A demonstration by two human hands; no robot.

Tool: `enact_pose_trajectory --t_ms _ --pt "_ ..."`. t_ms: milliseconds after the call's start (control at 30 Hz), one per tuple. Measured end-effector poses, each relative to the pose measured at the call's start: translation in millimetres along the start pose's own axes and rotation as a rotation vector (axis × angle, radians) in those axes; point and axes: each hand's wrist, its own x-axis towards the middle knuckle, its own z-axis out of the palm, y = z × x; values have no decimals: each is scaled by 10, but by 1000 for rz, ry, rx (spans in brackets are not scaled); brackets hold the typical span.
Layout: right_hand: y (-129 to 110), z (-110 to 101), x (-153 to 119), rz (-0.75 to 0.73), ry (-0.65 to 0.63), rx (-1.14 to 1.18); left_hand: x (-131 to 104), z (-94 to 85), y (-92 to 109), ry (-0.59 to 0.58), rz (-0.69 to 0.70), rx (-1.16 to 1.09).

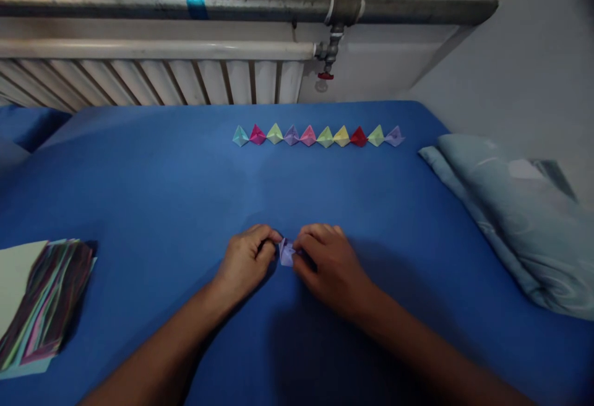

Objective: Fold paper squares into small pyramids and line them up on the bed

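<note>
Between my two hands is a small folded piece of lavender origami paper (286,254), just above the blue sheet. My left hand (247,259) pinches its left edge between thumb and forefinger. On the opposite side my right hand (327,263) grips it, the fingers curled and covering its right part. Farther back, a row of small folded paper boats (326,137) in several colours, among them a red one (359,137) and a yellow one (342,137), stretches across the sheet.
At the left lies a thick stack of coloured paper (51,301). A folded grey-green blanket (510,220) occupies the right side. Behind the blue-covered surface (185,195) stand a white radiator (185,81) and a metal pipe (260,8) with a red-handled valve (325,75).
</note>
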Motion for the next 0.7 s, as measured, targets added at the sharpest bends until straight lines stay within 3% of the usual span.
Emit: enact_pose_trajectory --t_ms 467,700 --pt "-64 55 22 -5 -80 -144 30 -3 -28 -1 -163 -98" --pt "-66 122 60 -9 -73 -174 33 -4 -41 -12 -160 -97"
